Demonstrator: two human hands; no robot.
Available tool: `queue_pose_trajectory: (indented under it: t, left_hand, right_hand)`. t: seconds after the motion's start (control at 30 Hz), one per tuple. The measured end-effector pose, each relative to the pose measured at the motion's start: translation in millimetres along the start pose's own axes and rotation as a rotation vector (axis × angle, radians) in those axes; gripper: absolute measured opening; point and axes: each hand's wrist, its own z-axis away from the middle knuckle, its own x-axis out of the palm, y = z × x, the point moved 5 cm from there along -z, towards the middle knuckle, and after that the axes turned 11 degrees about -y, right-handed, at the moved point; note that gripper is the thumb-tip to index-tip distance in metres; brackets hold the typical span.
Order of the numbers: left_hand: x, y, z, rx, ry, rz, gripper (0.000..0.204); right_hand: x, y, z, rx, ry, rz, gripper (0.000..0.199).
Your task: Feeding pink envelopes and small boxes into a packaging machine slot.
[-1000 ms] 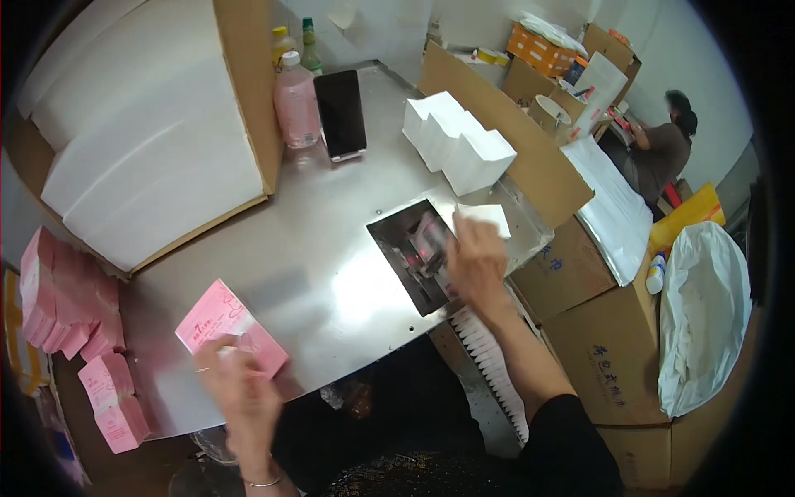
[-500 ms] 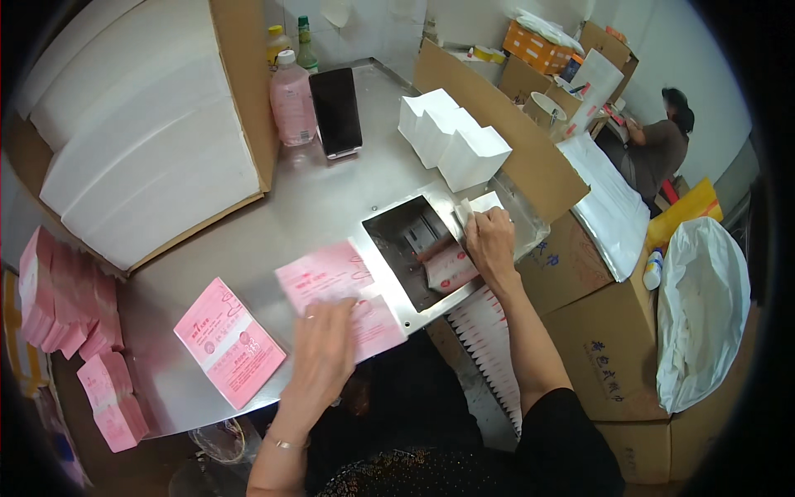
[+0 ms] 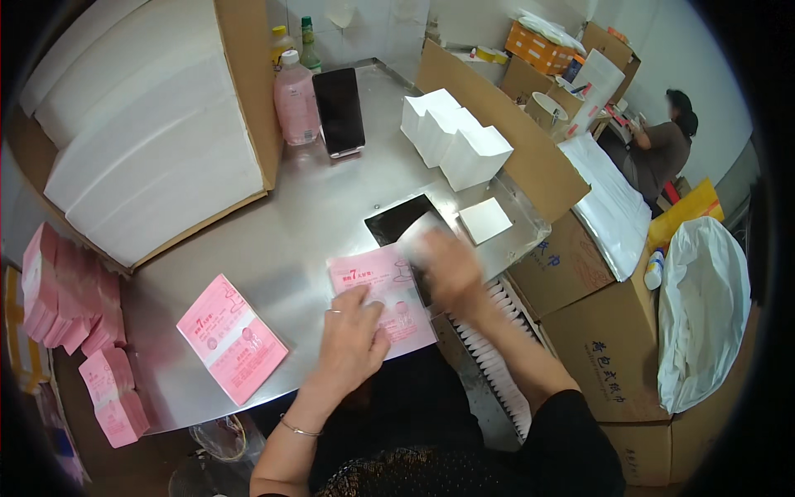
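My left hand [image 3: 352, 340] lies flat, fingers spread, on the near end of a pink printed packet [image 3: 377, 286] on the steel table [image 3: 315, 224]. My right hand [image 3: 447, 265] is blurred at the packet's right edge, just in front of a black rectangular recess [image 3: 396, 219]. A pale blurred shape sits at its fingertips; I cannot tell whether the hand grips it. A single white square pad [image 3: 485, 220] lies right of the recess. A second pink packet [image 3: 232, 338] lies to the left, apart from both hands.
A big cardboard box of white stacks [image 3: 149, 141] fills the far left. Pink packet piles [image 3: 66, 298] sit at the left edge. White pad stacks [image 3: 451, 137], a pink bottle [image 3: 296, 103] and a black phone [image 3: 338, 108] stand behind. Cardboard boxes [image 3: 596, 340], a white bag [image 3: 704, 306] and another person [image 3: 662, 145] are on the right.
My left hand left the first pink packet, pulled a second one in front of me and now presses on it. My right hand came back from the recess to the packet's right edge.
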Motion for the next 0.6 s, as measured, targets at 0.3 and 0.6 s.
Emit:
queue_pose_trajectory:
  t: [0.3, 0.6]
  left_hand:
    - [-2, -1, -16, -0.277, 0.071, -0.183, 0.081]
    - [-15, 0, -12, -0.287, 0.009, -0.402, 0.049]
  right_hand:
    - [63, -67, -43, 0.045, -0.505, 0.0, 0.021]
    - [-15, 61, 20, 0.617, -0.232, 0.399, 0.037]
